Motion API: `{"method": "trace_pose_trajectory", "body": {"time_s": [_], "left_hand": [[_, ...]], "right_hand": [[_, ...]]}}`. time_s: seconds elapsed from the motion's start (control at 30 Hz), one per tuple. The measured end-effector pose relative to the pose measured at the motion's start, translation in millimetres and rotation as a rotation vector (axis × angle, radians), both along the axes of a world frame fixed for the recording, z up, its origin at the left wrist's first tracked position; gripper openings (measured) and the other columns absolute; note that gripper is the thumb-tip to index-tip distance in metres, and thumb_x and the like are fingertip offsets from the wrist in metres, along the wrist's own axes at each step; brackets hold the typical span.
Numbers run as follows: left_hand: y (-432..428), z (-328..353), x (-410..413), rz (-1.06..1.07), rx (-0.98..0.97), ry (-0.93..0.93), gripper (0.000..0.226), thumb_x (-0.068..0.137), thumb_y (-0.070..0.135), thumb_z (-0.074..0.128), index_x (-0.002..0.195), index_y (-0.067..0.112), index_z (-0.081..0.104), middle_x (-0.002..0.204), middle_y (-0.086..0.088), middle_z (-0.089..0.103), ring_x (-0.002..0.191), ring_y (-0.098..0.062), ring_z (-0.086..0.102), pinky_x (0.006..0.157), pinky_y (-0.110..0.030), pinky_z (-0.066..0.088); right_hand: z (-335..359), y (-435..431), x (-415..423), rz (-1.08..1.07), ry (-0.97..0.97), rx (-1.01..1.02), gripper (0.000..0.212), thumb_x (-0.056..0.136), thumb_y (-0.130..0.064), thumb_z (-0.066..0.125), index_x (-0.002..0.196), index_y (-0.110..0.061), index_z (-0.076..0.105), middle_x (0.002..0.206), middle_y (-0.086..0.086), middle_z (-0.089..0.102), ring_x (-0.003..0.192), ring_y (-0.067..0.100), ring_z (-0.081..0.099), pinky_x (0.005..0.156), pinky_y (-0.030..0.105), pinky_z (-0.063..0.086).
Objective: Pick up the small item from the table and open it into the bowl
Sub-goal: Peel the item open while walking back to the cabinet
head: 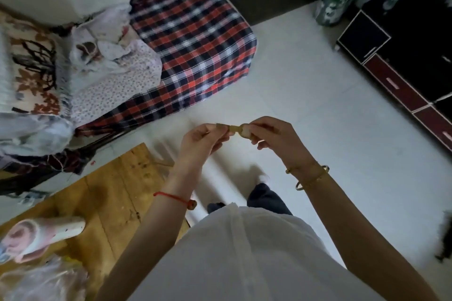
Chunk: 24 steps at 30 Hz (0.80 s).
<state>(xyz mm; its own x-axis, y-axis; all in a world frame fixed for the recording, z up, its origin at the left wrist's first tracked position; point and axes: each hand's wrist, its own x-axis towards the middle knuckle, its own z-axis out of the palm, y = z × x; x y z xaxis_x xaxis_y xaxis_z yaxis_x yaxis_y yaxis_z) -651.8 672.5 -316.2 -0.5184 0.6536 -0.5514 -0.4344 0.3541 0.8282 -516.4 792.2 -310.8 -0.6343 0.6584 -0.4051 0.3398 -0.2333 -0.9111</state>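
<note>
A small tan item (235,129), blurred, is held in the air between both my hands over the white floor. My left hand (203,140) pinches its left end; my right hand (274,135) pinches its right end. The item looks pulled apart or twisted in the middle, but I cannot tell which. A wooden table (117,193) lies at the lower left, below and left of my hands. No bowl is clearly visible.
A pink and white object (36,234) rests on the table's left part, with crinkled plastic (41,281) below it. A bed with a plaid sheet (193,39) and piled bedding fills the upper left. A dark cabinet (403,61) stands at the right.
</note>
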Motion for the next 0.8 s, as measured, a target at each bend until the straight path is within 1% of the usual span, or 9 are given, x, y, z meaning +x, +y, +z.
{"method": "trace_pose_trajectory", "body": {"time_s": [0.07,0.2,0.3,0.4,0.5,0.6,0.7,0.8], "left_hand": [[18.4,2.7,11.9,-0.065,-0.009,0.020,0.009,0.091,0.019,0.064,0.089,0.014,0.072,0.101,-0.007,0.078,0.107,-0.021,0.070,0.102,-0.035,0.051],[60.4,8.1,44.2,-0.179,-0.019,0.058,0.017,0.090,0.023,0.065,0.098,0.012,0.075,0.100,-0.003,0.079,0.107,-0.017,0.070,0.100,-0.032,0.052],[95.3,11.2,77.9,-0.241,-0.019,0.075,0.014,0.091,0.022,0.063,0.094,0.015,0.074,0.098,-0.001,0.080,0.107,-0.016,0.071,0.098,-0.030,0.052],[128.3,12.3,116.8,-0.290,-0.003,0.069,0.013,0.091,0.021,0.062,0.087,0.019,0.075,0.091,0.002,0.080,0.104,-0.015,0.071,0.095,-0.029,0.053],[162.1,9.7,156.1,-0.325,0.016,0.052,0.011,0.092,0.022,0.063,0.088,0.019,0.073,0.086,0.005,0.080,0.102,-0.015,0.072,0.095,-0.030,0.052],[195.3,5.5,196.2,-0.365,0.040,0.049,0.014,0.092,0.023,0.063,0.093,0.015,0.074,0.090,0.003,0.080,0.101,-0.014,0.073,0.098,-0.032,0.053],[226.0,1.3,233.7,-0.428,0.058,0.040,0.018,0.091,0.024,0.062,0.098,0.012,0.074,0.094,0.001,0.080,0.102,-0.014,0.073,0.101,-0.036,0.052],[254.2,-1.8,266.1,-0.490,0.067,0.032,0.020,0.092,0.024,0.062,0.100,0.010,0.074,0.097,-0.001,0.080,0.103,-0.016,0.072,0.102,-0.038,0.052]], "right_hand": [[3.6,9.9,20.2,-0.060,0.009,-0.002,0.021,0.085,-0.014,0.062,0.094,0.004,0.067,0.081,0.013,0.064,0.075,0.019,0.057,0.068,0.033,0.047],[8.3,35.0,64.7,-0.173,0.032,0.004,0.018,0.085,-0.015,0.061,0.089,0.002,0.068,0.083,0.010,0.067,0.074,0.017,0.058,0.069,0.032,0.048],[10.2,57.9,102.7,-0.247,0.029,0.022,0.018,0.088,-0.010,0.058,0.092,0.004,0.067,0.084,0.012,0.067,0.075,0.020,0.058,0.070,0.034,0.047],[12.9,81.5,145.5,-0.293,0.009,0.055,0.017,0.089,-0.009,0.057,0.094,0.005,0.067,0.090,0.022,0.068,0.075,0.021,0.058,0.071,0.036,0.047],[13.7,106.2,189.7,-0.336,0.003,0.082,0.017,0.089,-0.010,0.058,0.093,0.004,0.067,0.099,0.028,0.069,0.076,0.021,0.059,0.072,0.037,0.048],[13.1,130.7,232.6,-0.382,-0.005,0.103,0.018,0.088,-0.012,0.059,0.093,0.003,0.067,0.099,0.028,0.069,0.076,0.020,0.060,0.071,0.036,0.049],[10.7,152.8,272.7,-0.450,-0.002,0.126,0.015,0.088,-0.011,0.059,0.089,0.001,0.068,0.091,0.023,0.070,0.073,0.018,0.060,0.067,0.032,0.049],[5.1,169.9,308.3,-0.517,0.004,0.128,0.012,0.087,-0.012,0.060,0.085,-0.005,0.069,0.077,0.008,0.068,0.069,0.015,0.060,0.063,0.027,0.050]]}}
